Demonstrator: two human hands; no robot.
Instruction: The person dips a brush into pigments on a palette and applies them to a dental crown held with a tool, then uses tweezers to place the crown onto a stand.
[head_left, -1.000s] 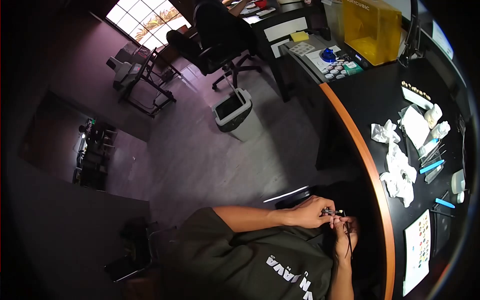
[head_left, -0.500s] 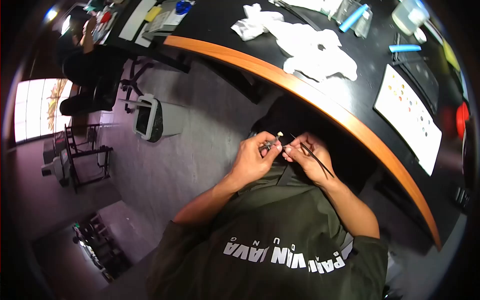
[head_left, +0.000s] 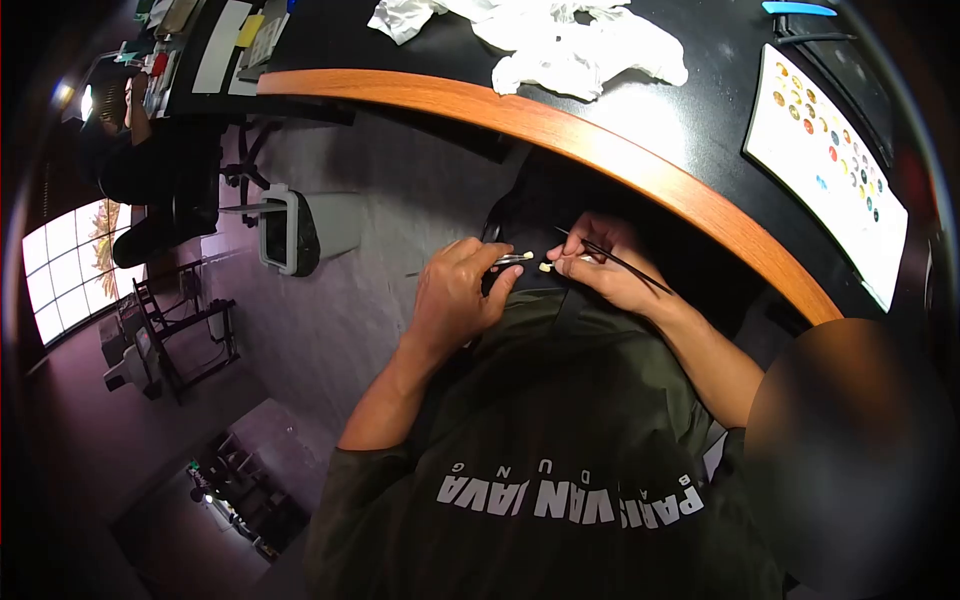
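Observation:
Over my lap, my left hand (head_left: 457,283) grips slim metal tweezers (head_left: 511,259), their tip pointing right with a small cream-coloured piece (head_left: 528,256) at it. Facing it, my right hand (head_left: 611,267) has its fingers pinched together, with a thin dark brush-like stick (head_left: 625,265) lying across them. Another small cream piece (head_left: 545,267) shows at the tips of my right fingers. A narrow gap separates the two pieces. What exactly bears the right piece is too small to tell.
The wooden table edge (head_left: 640,170) curves just beyond my hands. On the black tabletop are crumpled white tissue (head_left: 590,50) and a white sheet with coloured spots (head_left: 825,160). A grey bin (head_left: 292,230) stands left. Another person (head_left: 138,160) sits far left.
My hands have moved apart, my left hand going left. A second cream piece now shows at my right fingertips. The view has shifted, and a blurred round shape appears at lower right.

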